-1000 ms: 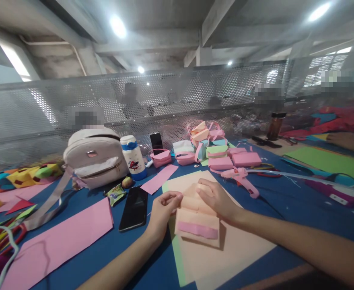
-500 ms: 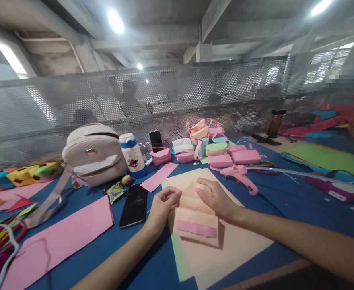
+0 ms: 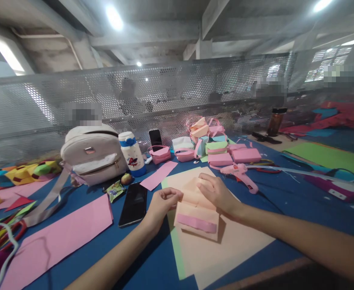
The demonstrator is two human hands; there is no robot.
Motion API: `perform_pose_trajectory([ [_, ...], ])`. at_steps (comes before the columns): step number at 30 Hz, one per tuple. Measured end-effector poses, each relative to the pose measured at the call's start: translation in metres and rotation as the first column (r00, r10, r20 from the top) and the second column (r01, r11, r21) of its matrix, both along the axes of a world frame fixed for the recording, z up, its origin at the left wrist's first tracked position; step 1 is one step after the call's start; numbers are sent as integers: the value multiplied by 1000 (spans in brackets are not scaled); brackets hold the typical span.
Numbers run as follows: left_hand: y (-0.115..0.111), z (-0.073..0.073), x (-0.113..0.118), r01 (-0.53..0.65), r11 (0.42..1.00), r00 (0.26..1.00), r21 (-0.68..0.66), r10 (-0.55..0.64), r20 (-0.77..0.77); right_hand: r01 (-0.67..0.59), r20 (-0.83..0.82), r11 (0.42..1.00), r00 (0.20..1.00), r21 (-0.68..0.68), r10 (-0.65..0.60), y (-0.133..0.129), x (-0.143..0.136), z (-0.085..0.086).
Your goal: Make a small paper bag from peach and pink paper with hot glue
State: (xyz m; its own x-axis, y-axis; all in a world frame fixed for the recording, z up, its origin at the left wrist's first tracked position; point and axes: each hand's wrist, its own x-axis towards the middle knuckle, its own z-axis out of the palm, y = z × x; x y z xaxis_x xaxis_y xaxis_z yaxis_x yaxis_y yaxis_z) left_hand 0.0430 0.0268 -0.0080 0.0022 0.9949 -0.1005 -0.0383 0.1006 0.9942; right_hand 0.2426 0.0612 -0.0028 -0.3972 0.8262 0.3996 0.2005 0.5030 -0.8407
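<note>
A small peach paper piece (image 3: pixel 196 215) with a pink strip (image 3: pixel 196 223) across its front lies on large peach sheets (image 3: pixel 234 245), and its upper flap stands open. My left hand (image 3: pixel 162 205) pinches the flap's left edge between thumb and fingers. On the other side, my right hand (image 3: pixel 216 193) has its curled fingers closed on the right part of the same flap; the fingertips partly cover the paper. Green paper (image 3: pixel 177 251) shows beneath the sheets' left edge. A pink glue gun (image 3: pixel 240 175) rests to the right, beyond my right hand.
Left of my hands are a black phone (image 3: pixel 133 204), a pink sheet (image 3: pixel 65 237), a snack packet (image 3: pixel 115 190), a bottle (image 3: pixel 132 155) and a backpack (image 3: pixel 94 155). Small paper bags (image 3: pixel 219 159) stand behind. A perforated metal screen (image 3: pixel 165 88) crosses the back.
The view has shifted slightly. My right hand has moved a little to the right along the flap, while my left hand keeps its pinch at the left edge.
</note>
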Motion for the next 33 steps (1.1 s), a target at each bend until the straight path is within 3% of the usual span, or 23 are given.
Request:
perform_pose_trajectory([
  [4, 8, 17, -13, 49, 999, 994, 15, -47, -100, -156, -39, 975, 988, -159, 152, 1, 3, 12],
  [6, 13, 29, -21, 72, 997, 986, 41, -65, -154, -254, -41, 927, 967, -275, 252, 2, 8, 20],
  [8, 16, 43, -27, 119, 992, 971, 48, -107, -214, -380, -73, 812, 918, -444, 390, 1, 15, 28],
  [11, 18, 61, -33, 263, 964, 916, -25, -258, -307, -522, -157, 579, 812, -627, 562, -6, 23, 35],
  [14, 19, 66, -31, 374, 922, 851, -100, -384, -359, -549, -173, 496, 769, -673, 616, -18, 27, 35],
  [18, 23, 53, -24, 441, 885, 794, -149, -462, -394, -574, -172, 344, 660, -743, 731, -26, 33, 30],
  [19, 24, 49, -23, 455, 876, 781, -159, -479, -400, -567, -149, 329, 637, -755, 756, -25, 35, 29],
  [20, 26, 45, -21, 469, 867, 769, -168, -494, -406, -550, -100, 360, 637, -754, 765, -23, 36, 29],
  [21, 27, 41, -20, 483, 858, 756, -174, -509, -412, -524, -30, 425, 654, -738, 756, -21, 37, 29],
  [23, 29, 36, -18, 512, 840, 729, -179, -536, -425, -464, 121, 599, 717, -653, 687, -15, 38, 30],
  [25, 32, 34, -17, 540, 822, 702, -181, -559, -441, -404, 199, 724, 782, -559, 590, -10, 36, 30],
  [29, 40, 32, -13, 578, 797, 657, -177, -583, -478, -311, 215, 826, 867, -471, 449, -5, 24, 27],
  [33, 48, 30, -6, 591, 791, 629, -160, -576, -522, -315, 226, 852, 872, -418, 434, 5, 9, 17],
])
